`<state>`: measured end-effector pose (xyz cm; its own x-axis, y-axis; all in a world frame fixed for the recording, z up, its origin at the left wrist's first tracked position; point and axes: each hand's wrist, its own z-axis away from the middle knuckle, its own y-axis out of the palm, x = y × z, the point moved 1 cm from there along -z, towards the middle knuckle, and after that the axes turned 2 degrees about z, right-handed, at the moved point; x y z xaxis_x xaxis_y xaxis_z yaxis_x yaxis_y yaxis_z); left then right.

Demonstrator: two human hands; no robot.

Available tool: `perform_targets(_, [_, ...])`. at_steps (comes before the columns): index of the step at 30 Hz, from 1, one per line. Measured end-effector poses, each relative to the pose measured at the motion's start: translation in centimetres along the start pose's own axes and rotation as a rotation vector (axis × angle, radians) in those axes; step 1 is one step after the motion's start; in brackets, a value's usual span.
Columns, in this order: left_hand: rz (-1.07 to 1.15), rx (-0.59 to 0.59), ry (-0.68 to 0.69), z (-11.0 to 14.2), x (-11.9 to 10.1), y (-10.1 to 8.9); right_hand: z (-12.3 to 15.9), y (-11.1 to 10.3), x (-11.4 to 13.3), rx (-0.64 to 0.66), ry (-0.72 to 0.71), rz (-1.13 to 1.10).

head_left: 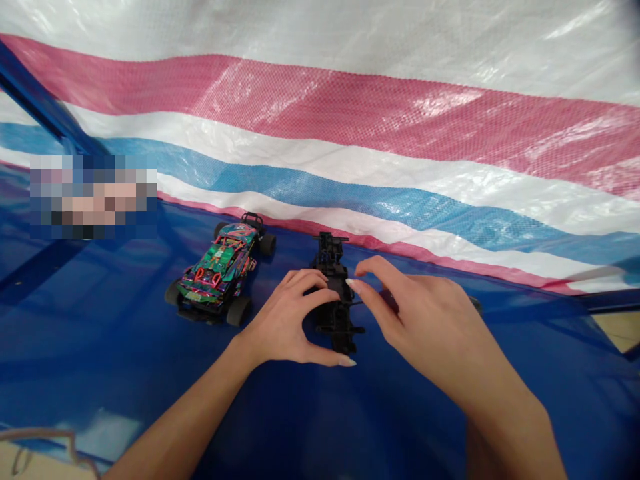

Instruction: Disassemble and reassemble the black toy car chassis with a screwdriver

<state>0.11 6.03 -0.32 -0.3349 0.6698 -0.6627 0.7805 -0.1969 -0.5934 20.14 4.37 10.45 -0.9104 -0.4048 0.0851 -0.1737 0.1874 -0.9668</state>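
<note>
In the head view, a black toy car frame (343, 321) lay lengthwise on the blue surface (295, 427), between the person's hands. The left hand (280, 323) arched over its left side, finger and thumb spread wide apart, the thumb tip just beside the frame's near end. The right hand (433, 317) was at its right side, thumb and forefinger bent close together; whether they pinched anything I could not tell. A colourful toy car (220, 263) stood to the left, and a striped sheet (320, 127) hung along the far side.
</note>
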Motion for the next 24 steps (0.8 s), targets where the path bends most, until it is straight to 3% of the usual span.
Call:
perform_targets(5, [-0.011,-0.006,0.018,0.01,0.01,-0.02,0.15,-0.12,0.17,-0.028,-0.012,-0.082])
perform_targets(11, [-0.004,0.008,-0.005,0.07,0.05,0.06,0.32,-0.06,-0.04,-0.009,-0.002,0.012])
perform_targets(16, [-0.011,0.006,0.002,0.28,0.17,0.05,0.23,-0.32,0.03,-0.020,-0.004,-0.097])
perform_targets(21, [-0.028,0.005,0.022,0.31,0.15,-0.02,0.26,-0.35,-0.11,0.030,0.026,0.006])
perform_targets(24, [-0.031,0.001,0.039,0.24,0.14,-0.02,0.33,-0.52,-0.20,0.018,0.016,-0.079])
